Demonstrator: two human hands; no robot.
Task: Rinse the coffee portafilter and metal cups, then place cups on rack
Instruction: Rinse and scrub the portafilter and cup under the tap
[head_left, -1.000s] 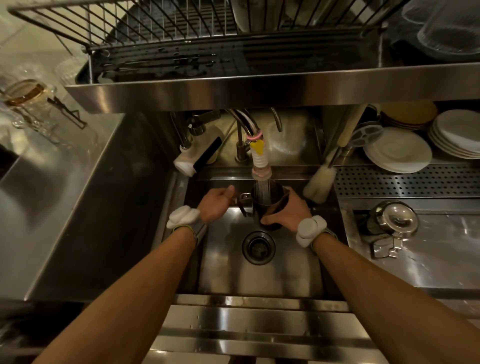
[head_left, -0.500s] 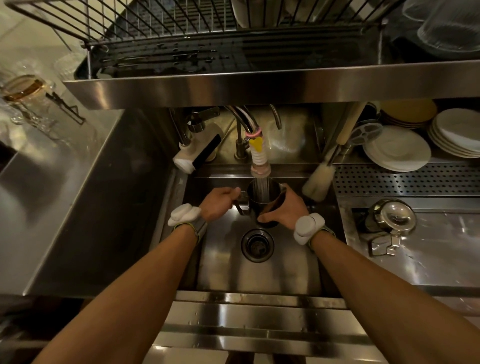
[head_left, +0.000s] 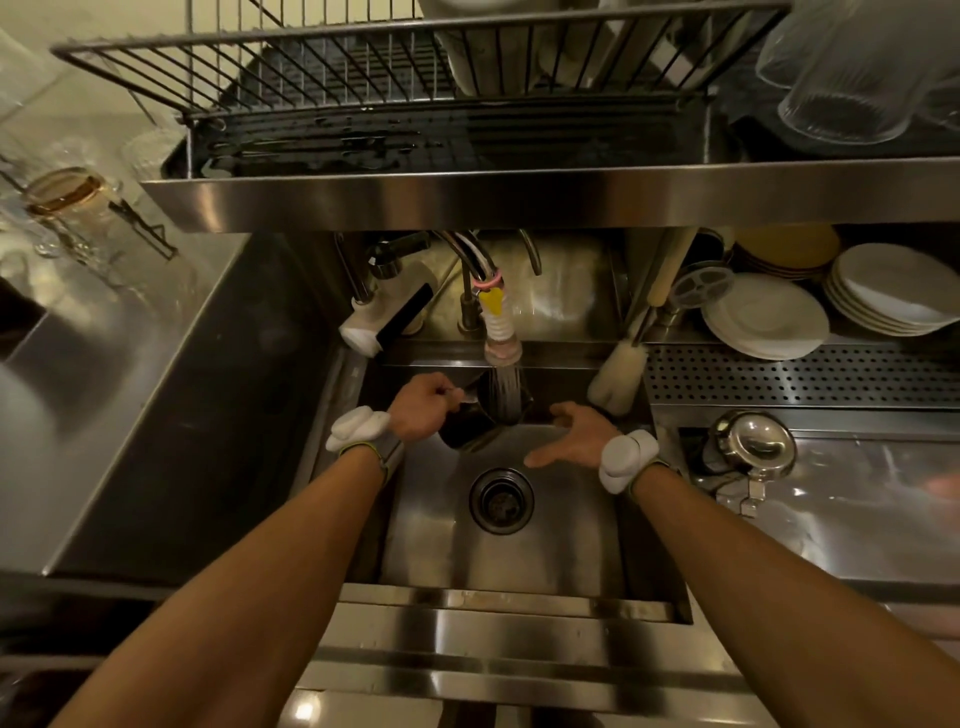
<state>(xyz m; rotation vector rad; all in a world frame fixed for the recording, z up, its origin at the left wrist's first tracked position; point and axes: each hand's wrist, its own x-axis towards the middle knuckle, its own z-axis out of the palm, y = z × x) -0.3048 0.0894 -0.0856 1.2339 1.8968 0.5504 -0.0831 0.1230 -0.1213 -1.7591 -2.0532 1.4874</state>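
1. Left of centre in the frame, the left hand (head_left: 423, 404) has taken over the dark metal cup (head_left: 470, 418) alone; its fingers are wrapped round the handle, where a moment ago they were only beside it. The cup sits tilted at the back of the stainless steel sink (head_left: 561, 540), its body dark and hard to read.

2. At centre, the white ribbed tap nozzle (head_left: 501, 332) is pouring, and the stream falls at the cup's right side. Whether it lands inside the mouth I cannot tell.

3. Right of centre, the right hand (head_left: 576, 434) has let go. Half a second back it cupped the vessel from the right; now it hangs open, fingers spread, clear of the cup and above the round black drain (head_left: 501, 500).

4. By my reckoning the rinse of this cup is ending or it is about to be tipped out; the freed hand could fetch the next piece.

5. Far right on the tabletop lies a shiny metal portafilter (head_left: 753, 449), untouched.

6. Along the top of the frame, the wire dish rack (head_left: 291, 67) shows no metal cup, so placing seems not yet done.
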